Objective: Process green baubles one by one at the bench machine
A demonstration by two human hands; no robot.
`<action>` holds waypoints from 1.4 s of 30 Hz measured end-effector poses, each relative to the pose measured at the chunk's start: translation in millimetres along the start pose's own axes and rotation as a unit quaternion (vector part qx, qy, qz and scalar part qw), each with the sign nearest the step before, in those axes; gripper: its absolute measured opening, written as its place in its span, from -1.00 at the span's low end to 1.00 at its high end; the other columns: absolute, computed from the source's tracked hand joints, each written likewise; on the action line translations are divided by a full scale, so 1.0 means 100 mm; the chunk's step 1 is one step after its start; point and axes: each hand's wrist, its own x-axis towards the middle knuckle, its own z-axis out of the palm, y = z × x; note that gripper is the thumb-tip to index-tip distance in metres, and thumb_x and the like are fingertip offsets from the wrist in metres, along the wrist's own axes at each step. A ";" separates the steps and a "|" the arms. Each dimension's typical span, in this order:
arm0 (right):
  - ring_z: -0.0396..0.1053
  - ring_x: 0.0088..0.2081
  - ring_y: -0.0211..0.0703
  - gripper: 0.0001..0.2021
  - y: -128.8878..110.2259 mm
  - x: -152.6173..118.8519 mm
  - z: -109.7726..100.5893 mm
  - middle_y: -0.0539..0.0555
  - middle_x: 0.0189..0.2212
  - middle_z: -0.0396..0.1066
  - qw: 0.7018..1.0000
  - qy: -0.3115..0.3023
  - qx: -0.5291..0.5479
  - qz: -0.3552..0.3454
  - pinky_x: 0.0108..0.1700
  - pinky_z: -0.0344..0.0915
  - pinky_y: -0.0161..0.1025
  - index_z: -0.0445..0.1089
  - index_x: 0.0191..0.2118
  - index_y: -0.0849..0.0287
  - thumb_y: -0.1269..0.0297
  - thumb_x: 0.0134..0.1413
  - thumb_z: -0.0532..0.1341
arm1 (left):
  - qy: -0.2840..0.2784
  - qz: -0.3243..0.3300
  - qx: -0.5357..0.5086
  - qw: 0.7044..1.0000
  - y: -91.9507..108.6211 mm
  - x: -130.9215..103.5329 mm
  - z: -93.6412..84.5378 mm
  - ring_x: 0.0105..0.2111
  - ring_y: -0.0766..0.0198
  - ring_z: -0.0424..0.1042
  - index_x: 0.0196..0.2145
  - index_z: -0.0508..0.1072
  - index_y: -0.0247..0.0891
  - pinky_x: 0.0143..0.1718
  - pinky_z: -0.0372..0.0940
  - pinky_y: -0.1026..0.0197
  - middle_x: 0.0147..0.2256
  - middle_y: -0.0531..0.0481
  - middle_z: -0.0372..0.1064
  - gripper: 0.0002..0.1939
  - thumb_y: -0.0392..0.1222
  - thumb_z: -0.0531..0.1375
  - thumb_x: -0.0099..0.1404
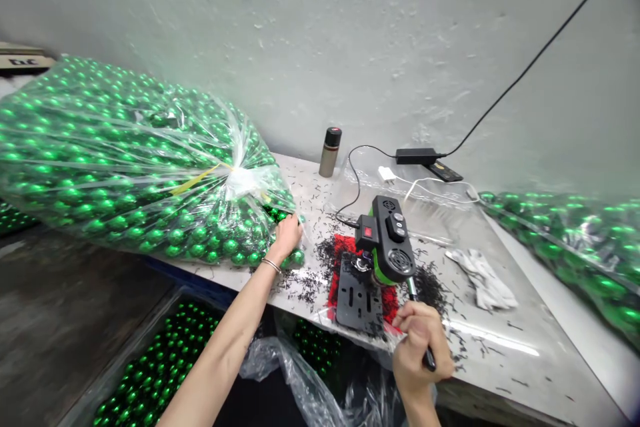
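Note:
A small black and green bench drill press (393, 240) stands on the table, with a slotted black base plate (359, 303) and a red switch. My right hand (423, 343) is closed around its black-gripped lever (429, 359). At a gap in a large clear plastic bag (240, 180) full of shiny green balls (213, 257), my left hand (289, 235) reaches in with bent fingers. Its fingertips are hidden, so what they hold does not show. One green ball (297, 257) lies just beside that hand, at the bag's edge.
Black shavings and a red mat (333, 293) surround the machine. A bottle (330, 152), a power adapter (415, 156) with cables and white gloves (485, 279) lie behind and to the right. Below the table edge are containers of green balls (160, 360); another bag (575, 233) stands right.

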 end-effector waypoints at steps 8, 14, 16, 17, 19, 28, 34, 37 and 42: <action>0.37 -0.43 -0.22 -0.74 0.04 -0.05 -0.06 -0.02 -0.51 0.34 0.999 -0.034 0.007 0.001 -0.39 0.27 -0.24 0.28 -0.49 0.15 0.49 0.24 0.10 | -0.039 -0.053 -0.289 0.955 -0.08 -0.14 -0.20 -0.29 0.26 0.56 0.00 0.41 -0.39 -0.18 0.45 0.21 -0.13 -0.22 0.52 -0.71 -0.13 0.16 0.43; 0.37 -0.44 -0.22 -0.74 0.06 -0.07 -0.04 -0.02 -0.51 0.34 1.000 -0.026 0.002 0.003 -0.42 0.26 -0.24 0.28 -0.48 0.14 0.47 0.25 0.09 | -0.109 -0.122 -0.597 0.785 -0.16 -0.65 -0.20 -0.40 0.35 0.50 -0.24 0.51 -0.34 -0.39 0.42 0.35 -0.26 -0.11 0.57 -0.75 -0.09 0.36 0.26; 0.37 -0.44 -0.21 -0.73 0.03 -0.05 -0.03 -0.03 -0.53 0.32 1.000 -0.026 -0.006 -0.004 -0.41 0.27 -0.24 0.28 -0.49 0.13 0.47 0.25 0.08 | -0.130 -0.139 -0.614 0.766 -0.10 -0.85 -0.09 -0.38 0.34 0.51 -0.22 0.52 -0.32 -0.38 0.42 0.35 -0.25 -0.09 0.57 -0.72 -0.12 0.42 0.17; 0.38 -0.44 -0.21 -0.73 0.02 -0.03 -0.02 -0.04 -0.54 0.31 1.000 -0.025 -0.011 -0.008 -0.40 0.27 -0.23 0.27 -0.49 0.13 0.47 0.26 0.08 | -0.139 -0.142 -0.613 0.765 -0.05 -0.94 -0.02 -0.35 0.32 0.53 -0.20 0.52 -0.31 -0.34 0.44 0.33 -0.24 -0.08 0.57 -0.69 -0.14 0.43 0.14; 0.38 -0.43 -0.21 -0.72 -0.02 0.01 -0.02 -0.05 -0.56 0.29 0.999 -0.024 -0.018 -0.019 -0.37 0.28 -0.22 0.27 -0.49 0.12 0.48 0.26 0.08 | -0.165 -0.139 -0.598 0.772 0.07 -1.11 0.17 -0.30 0.28 0.55 -0.14 0.51 -0.29 -0.21 0.46 0.25 -0.23 -0.06 0.56 -0.63 -0.15 0.45 0.11; 0.37 -0.43 -0.23 -0.73 -0.08 0.09 -0.03 -0.04 -0.52 0.34 0.998 -0.050 -0.025 -0.023 -0.36 0.28 -0.23 0.27 -0.47 0.11 0.46 0.28 0.06 | -0.119 0.100 -0.254 0.955 0.42 -1.43 0.75 -0.11 0.07 0.52 -0.07 0.50 -0.20 -0.02 0.40 0.01 -0.15 -0.10 0.56 -0.68 -0.21 0.35 0.20; 0.37 -0.43 -0.24 -0.75 -0.08 0.08 -0.04 -0.05 -0.52 0.33 0.997 -0.061 -0.028 -0.034 -0.35 0.30 -0.24 0.26 -0.45 0.11 0.47 0.27 0.07 | -0.090 0.229 -0.127 0.961 0.41 -1.45 0.69 -0.10 0.01 0.50 -0.03 0.53 -0.21 0.00 0.38 -0.02 -0.15 -0.13 0.56 -0.69 -0.20 0.34 0.25; 0.37 -0.43 -0.23 -0.76 -0.07 0.07 -0.05 -0.04 -0.52 0.33 0.997 -0.066 -0.033 -0.037 -0.35 0.30 -0.22 0.26 -0.44 0.11 0.47 0.27 0.07 | -0.082 0.248 -0.118 0.958 0.41 -1.43 0.73 -0.09 0.01 0.49 -0.03 0.55 -0.20 0.00 0.38 -0.02 -0.12 -0.13 0.57 -0.70 -0.15 0.34 0.28; 0.37 -0.45 -0.22 -0.76 -0.08 0.06 -0.06 -0.03 -0.52 0.36 0.996 -0.066 -0.041 -0.035 -0.37 0.30 -0.21 0.27 -0.45 0.11 0.46 0.27 0.07 | -0.055 0.271 -0.138 0.951 0.36 -1.38 0.87 -0.06 0.01 0.48 -0.04 0.57 -0.19 0.02 0.35 -0.05 -0.09 -0.14 0.57 -0.66 -0.01 0.36 0.27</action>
